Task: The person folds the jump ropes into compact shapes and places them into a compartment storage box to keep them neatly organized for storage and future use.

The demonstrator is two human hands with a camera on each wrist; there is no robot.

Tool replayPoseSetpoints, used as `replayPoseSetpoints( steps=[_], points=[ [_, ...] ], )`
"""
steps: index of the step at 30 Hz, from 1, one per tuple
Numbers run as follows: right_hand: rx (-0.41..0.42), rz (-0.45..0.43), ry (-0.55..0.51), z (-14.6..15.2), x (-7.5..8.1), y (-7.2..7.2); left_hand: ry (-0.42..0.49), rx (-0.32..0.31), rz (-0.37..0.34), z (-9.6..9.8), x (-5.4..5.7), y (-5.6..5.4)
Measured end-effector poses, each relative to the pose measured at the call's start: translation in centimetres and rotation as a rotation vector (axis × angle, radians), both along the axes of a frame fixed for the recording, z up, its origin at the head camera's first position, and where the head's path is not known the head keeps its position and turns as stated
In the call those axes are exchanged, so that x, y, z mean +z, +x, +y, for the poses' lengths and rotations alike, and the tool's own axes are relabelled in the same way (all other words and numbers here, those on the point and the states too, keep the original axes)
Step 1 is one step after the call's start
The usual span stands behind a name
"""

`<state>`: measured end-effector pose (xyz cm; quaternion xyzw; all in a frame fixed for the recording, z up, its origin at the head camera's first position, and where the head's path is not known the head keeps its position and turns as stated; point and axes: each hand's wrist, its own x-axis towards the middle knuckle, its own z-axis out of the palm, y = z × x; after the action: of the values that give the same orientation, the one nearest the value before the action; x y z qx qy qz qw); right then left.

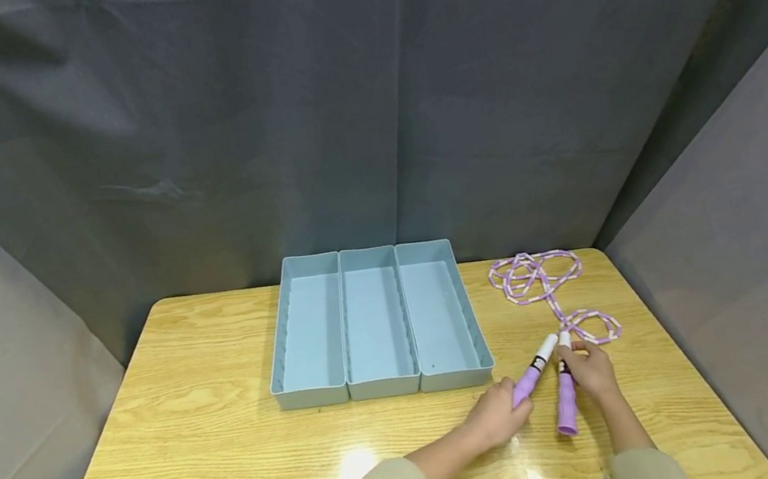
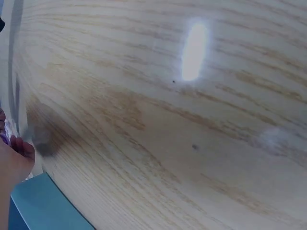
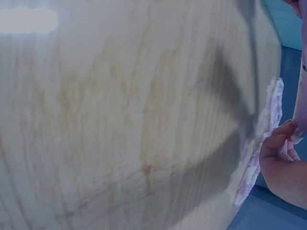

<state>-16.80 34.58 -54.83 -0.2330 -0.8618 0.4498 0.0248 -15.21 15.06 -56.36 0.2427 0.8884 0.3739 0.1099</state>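
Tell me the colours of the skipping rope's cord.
The cord alternates purple and white, clearest in the head view.

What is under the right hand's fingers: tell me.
A beaded jump rope handle, pinched by the right hand. Its white end and purple grip show on either side; the stretch directly beneath the hand is covered.

Yellow wood-grain table [image 1: 197, 429]: three abutting grey-blue rectangular plastic trays [image 1: 375, 322], twelve o'clock; purple-and-white beaded jump rope [image 1: 551, 301], two o'clock.
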Motion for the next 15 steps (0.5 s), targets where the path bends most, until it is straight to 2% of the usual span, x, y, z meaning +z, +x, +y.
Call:
replayPoseSetpoints(
  steps=[4,11,15],
  points=[
    [-0.026,0.022,-0.096,-0.4,0.5,0.0,0.109,-0.003,-0.073,-0.2,0.4,0.0],
    [-0.092,0.077,-0.269,-1.3,1.3,0.0,0.229,-0.026,-0.096,-0.6,0.3,-0.3],
    [-0.104,0.139,-0.421,-0.7,-0.1,-0.4,0.318,-0.047,-0.186,-1.0,0.7,-0.3]
  ],
)
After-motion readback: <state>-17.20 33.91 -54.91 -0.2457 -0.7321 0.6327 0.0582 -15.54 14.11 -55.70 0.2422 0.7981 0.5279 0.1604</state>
